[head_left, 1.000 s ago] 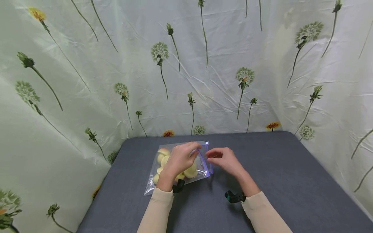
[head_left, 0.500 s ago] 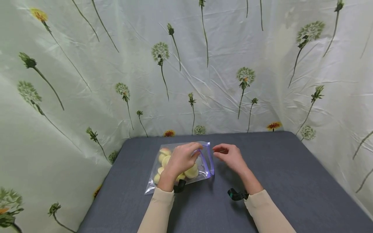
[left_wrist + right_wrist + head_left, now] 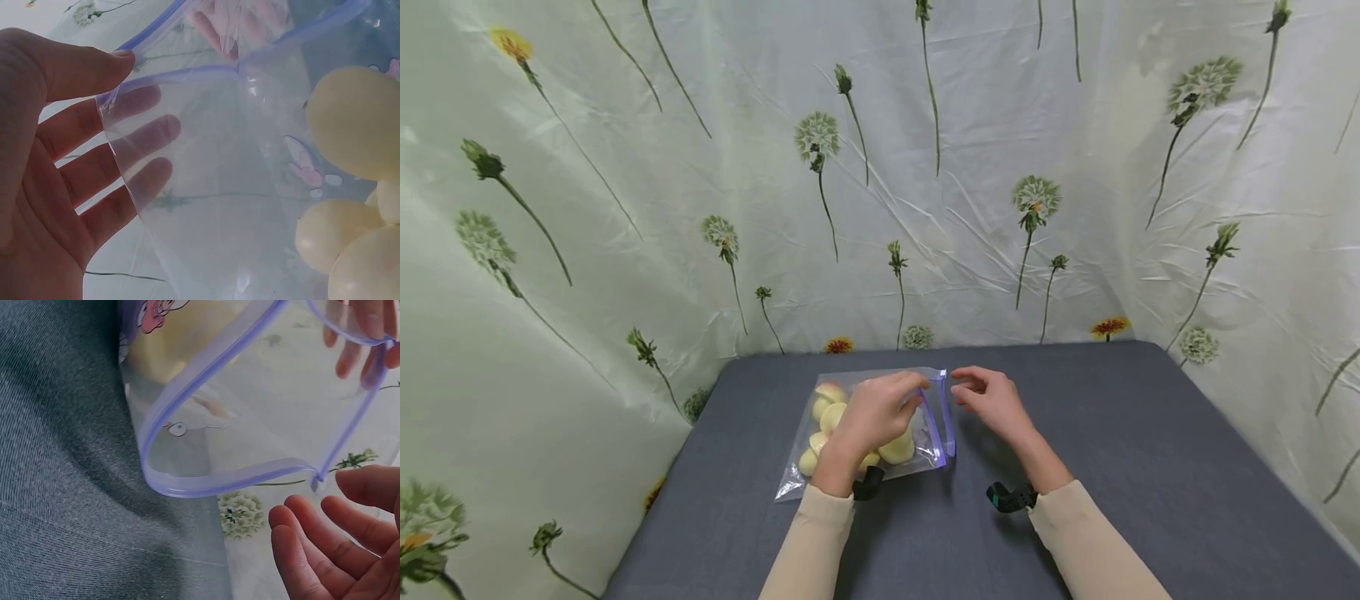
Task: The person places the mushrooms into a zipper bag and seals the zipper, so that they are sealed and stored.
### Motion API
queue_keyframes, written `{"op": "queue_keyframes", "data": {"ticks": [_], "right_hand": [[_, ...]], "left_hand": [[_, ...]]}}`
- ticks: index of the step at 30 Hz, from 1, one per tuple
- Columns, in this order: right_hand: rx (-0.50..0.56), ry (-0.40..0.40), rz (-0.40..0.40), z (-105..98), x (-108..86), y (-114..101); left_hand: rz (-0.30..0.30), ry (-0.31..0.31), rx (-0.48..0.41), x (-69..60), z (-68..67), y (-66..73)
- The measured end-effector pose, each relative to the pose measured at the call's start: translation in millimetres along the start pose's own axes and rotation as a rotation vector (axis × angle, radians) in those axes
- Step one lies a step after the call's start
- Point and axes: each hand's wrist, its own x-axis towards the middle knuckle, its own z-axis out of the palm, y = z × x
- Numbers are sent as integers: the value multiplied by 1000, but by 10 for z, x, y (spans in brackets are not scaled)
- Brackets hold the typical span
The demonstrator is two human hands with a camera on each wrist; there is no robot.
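Observation:
A clear zip bag (image 3: pixel 792 482) with a purple zip rim (image 3: pixel 187 387) lies on its side on the table, its mouth gaping to the right. Inside are several pale yellow round fruits (image 3: pixel 897 450), partly hidden by my left forearm. My left hand (image 3: pixel 876 412) holds the upper part of the bag's mouth. In the left wrist view its thumb lies at the zip rim, with the other fingers behind the clear plastic (image 3: pixel 212 150). Just right of the mouth hovers my right hand (image 3: pixel 992 404), fingers loosely bent and holding nothing, close to the whitish zip end (image 3: pixel 317 484).
Dark grey cloth covers the table (image 3: pixel 1120 467). A pale curtain (image 3: pixel 962 233) printed with dandelions hangs behind it and along both sides. A black wrist strap (image 3: pixel 1011 498) sits on my right wrist.
My right hand has drawn back from the bag's mouth, to the right and slightly up. My left hand keeps its hold on the bag, whose mouth stands a little wider.

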Motion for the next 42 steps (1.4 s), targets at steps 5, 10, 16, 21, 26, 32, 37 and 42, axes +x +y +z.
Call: {"op": "queue_keyframes", "data": {"ticks": [5,10,16,21,26,32,37,42], "right_hand": [[25,-14,8,31,44,51],[59,-27,6,54,72,82],[95,-15,48,104,89,111],[112,-9,68,135,104,136],[121,-25,84,140,124,110],[154,-35,116,144,138,76],[225,-78,118,147,149,63],[258,-92,136,75,167,61]], "left_hand": [[-17,-18,-10,-14,13,11],[-28,-45,-38,-14,22,9],[-47,-104,-68,-7,17,15],[-104,-199,-78,-6,42,19],[-149,-328,-54,-3,67,38],[-190,-445,-32,-8,90,99],[-221,-485,-24,-11,70,171],[-203,-479,7,16,22,180]]}}
